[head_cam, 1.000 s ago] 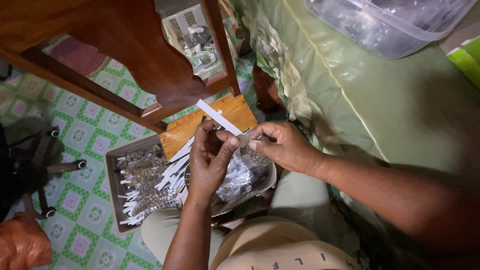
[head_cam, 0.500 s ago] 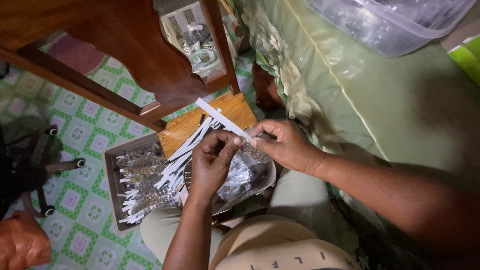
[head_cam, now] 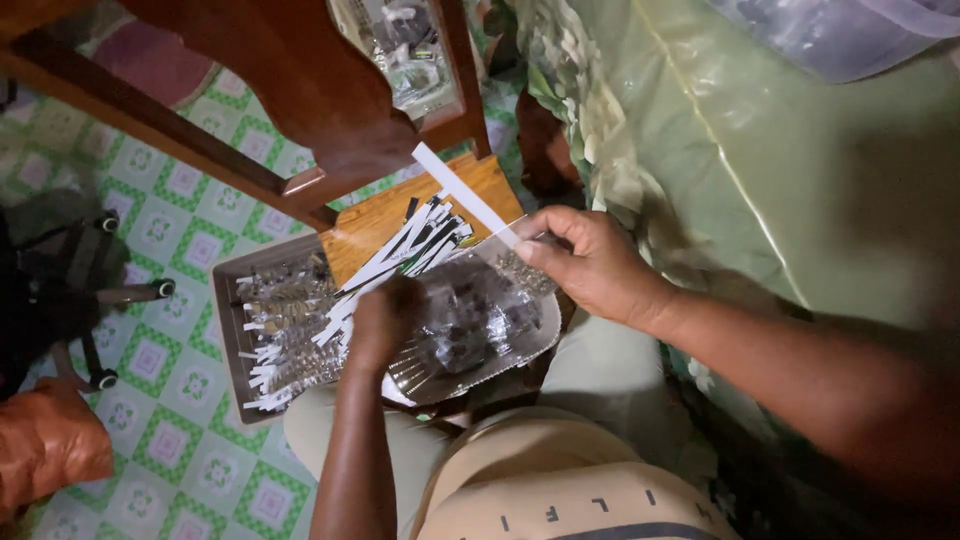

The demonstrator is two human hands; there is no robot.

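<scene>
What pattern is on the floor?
The floor has green and white checked tiles with small pink flower-like squares, seen best in the head view.

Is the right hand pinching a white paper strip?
Yes: the right hand pinches one end of a white paper strip between thumb and fingers, with the strip slanting up and away above the tray.

Your right hand (head_cam: 590,265) pinches a long white paper strip (head_cam: 465,193) at frame centre, slanting up-left. Below it your left hand (head_cam: 385,315) touches a clear plastic packet (head_cam: 480,315). More white-and-black strips (head_cam: 400,250) fan across the grey tray (head_cam: 228,300), centre-left
</scene>
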